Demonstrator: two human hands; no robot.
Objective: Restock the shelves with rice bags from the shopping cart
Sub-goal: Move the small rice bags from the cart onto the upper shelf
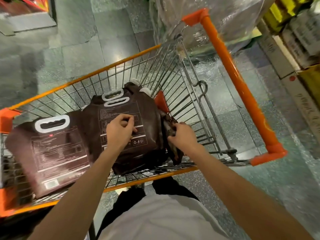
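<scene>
Two dark brown rice bags lie flat, printed backs up, in the wire shopping cart (86, 77) in front of you, whose rim is trimmed in orange. The left rice bag (52, 153) fills the cart's left end, with its white cut-out grip toward the far rim. Just beside it, and partly over its right edge, the middle rice bag (124, 108) lies across the centre of the basket, its doubled white grip also toward the far rim.

Your left hand (121, 130) rests on the printed face of the middle rice bag, knuckles up and fingers curled under. You cannot tell whether it is pinching the film or only touching it. Your right hand (183, 137) is near the cart's right wall, its fingers curled round the crumpled top of an edge-on bag (174, 153), a dark bag standing upright between the middle rice bag and the wire wall.

Beyond that wall, the orange push handle (233, 75) runs from the top of the view down to the right. The grey-green speckled floor (78, 40) shows around and through the cart. Clear plastic wrap (233, 18) and stacked cartons (303, 40) fill the upper right corner. Your white shirt (155, 219) shows at the bottom edge.
</scene>
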